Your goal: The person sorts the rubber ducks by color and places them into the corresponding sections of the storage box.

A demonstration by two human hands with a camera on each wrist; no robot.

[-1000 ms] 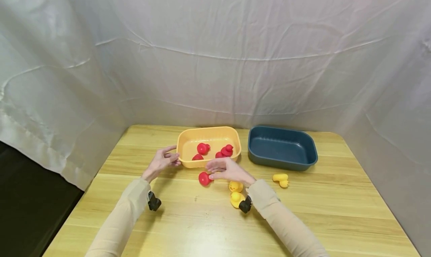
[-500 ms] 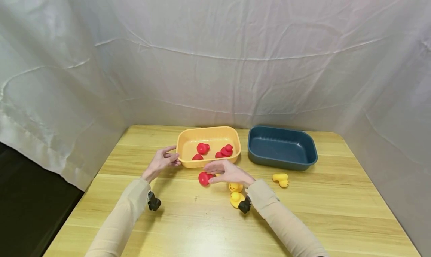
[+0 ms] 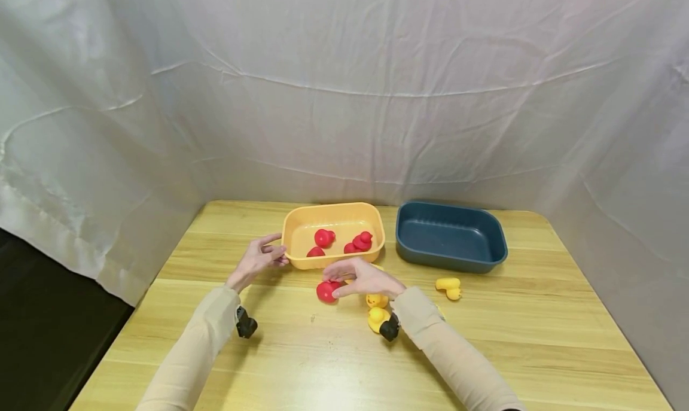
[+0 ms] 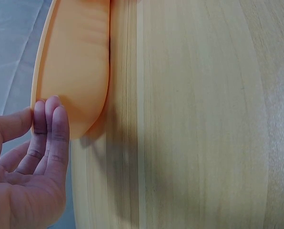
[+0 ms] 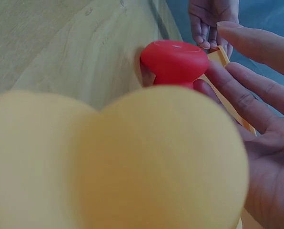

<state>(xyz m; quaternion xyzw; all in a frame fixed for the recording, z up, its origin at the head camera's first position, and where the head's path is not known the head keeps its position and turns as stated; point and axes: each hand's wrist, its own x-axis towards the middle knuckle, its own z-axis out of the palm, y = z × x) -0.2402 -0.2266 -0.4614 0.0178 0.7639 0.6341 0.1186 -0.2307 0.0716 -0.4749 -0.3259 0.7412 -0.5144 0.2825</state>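
My left hand [image 3: 258,260] pinches the near-left end of an orange basin [image 3: 334,210] between thumb and fingers; the left wrist view shows the thumb at the rim and the fingertips against the wall. Several red rubber ducks [image 3: 324,237] lie inside the basin. In front of it, my right hand [image 3: 366,278] is at another red rubber duck [image 3: 326,291]. In the right wrist view the fingers lie along this red duck [image 5: 174,59], while the thumb stands apart from it. The hand partly covers the duck in the head view.
Yellow rubber ducks [image 3: 378,319] sit under the right wrist, large and blurred in the right wrist view. Another yellow duck [image 3: 448,288] lies on its side in front of the dark blue basin [image 3: 452,260]. White curtains [image 3: 344,100] enclose the wooden table [image 3: 301,363].
The right hand has shifted slightly left and nearer, over the red duck. That duck has tipped and moved a little toward me. The left hand stays at the orange basin.
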